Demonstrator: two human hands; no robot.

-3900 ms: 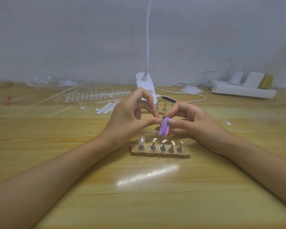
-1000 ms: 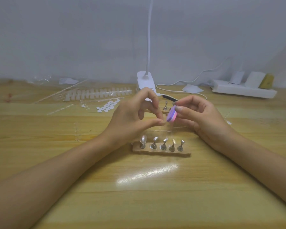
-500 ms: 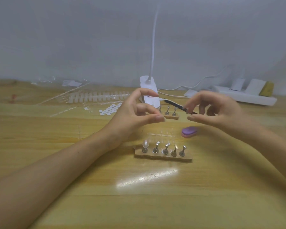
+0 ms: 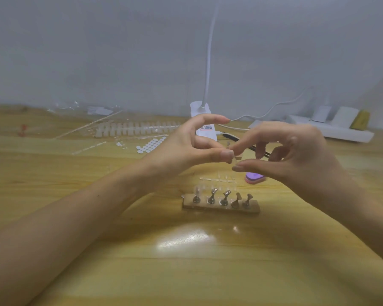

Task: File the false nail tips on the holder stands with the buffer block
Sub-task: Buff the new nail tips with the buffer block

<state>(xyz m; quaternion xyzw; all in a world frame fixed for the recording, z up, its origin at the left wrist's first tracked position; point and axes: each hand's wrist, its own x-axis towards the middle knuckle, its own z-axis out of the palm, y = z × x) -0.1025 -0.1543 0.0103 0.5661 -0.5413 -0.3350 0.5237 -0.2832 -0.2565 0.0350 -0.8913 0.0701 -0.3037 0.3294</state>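
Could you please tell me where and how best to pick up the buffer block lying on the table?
Probably pinch the buffer block across its near and far edges, coming down from above with the right hand hovering over it; it lies flat, purple face up, its long axis left to right.

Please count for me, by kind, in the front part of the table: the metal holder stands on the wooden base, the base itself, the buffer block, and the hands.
metal holder stands: 5
wooden base: 1
buffer block: 1
hands, left hand and right hand: 2
Total: 9
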